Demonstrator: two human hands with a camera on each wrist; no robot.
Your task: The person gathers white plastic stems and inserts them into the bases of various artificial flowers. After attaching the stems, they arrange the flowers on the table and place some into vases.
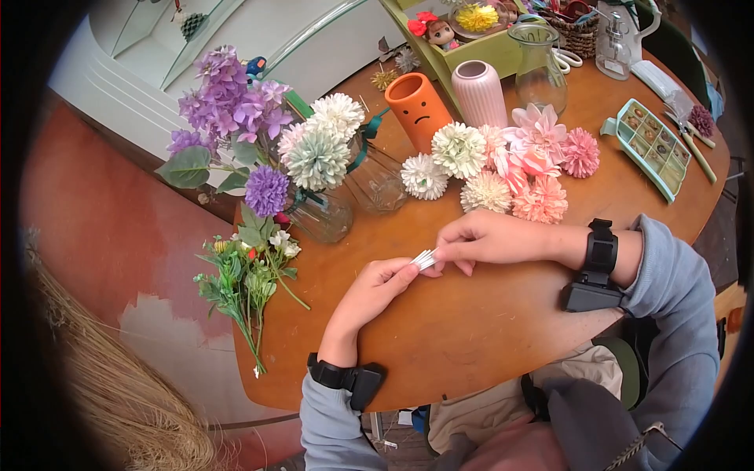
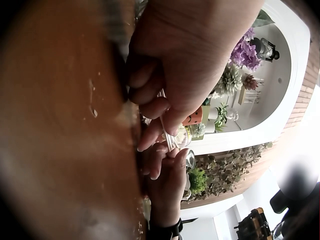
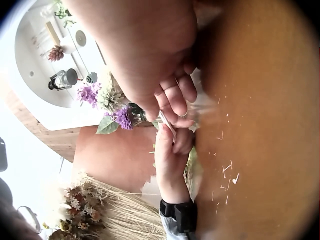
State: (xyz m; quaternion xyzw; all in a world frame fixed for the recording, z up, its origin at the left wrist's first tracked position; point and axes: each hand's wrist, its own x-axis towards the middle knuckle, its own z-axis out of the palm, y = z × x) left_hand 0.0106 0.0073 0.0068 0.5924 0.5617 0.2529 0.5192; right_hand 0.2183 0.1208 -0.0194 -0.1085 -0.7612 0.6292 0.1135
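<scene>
A: State of grip?

B: Clamped on both sides on slim white sticks [image 1: 425,258]: by thumb and fingers of the left hand [image 1: 377,290], and at the opposite end by a pinch of the right hand [image 1: 491,238]. Too small to count.

A: And location?

B: Held above the table [image 1: 408,337], between middle and near edge, with fingertips close together.

A: Toward the far edge?

B: Loose flower heads [image 1: 542,200], just beyond the right hand; behind them, an orange vase [image 1: 416,106] and a ribbed pink vase [image 1: 481,94].

A: Side edges?

B: At the left, leafy sprigs [image 1: 224,271]; near the right, a pale green compartment tray [image 1: 644,170]. Also, on the table, white scraps [image 3: 235,178].
</scene>
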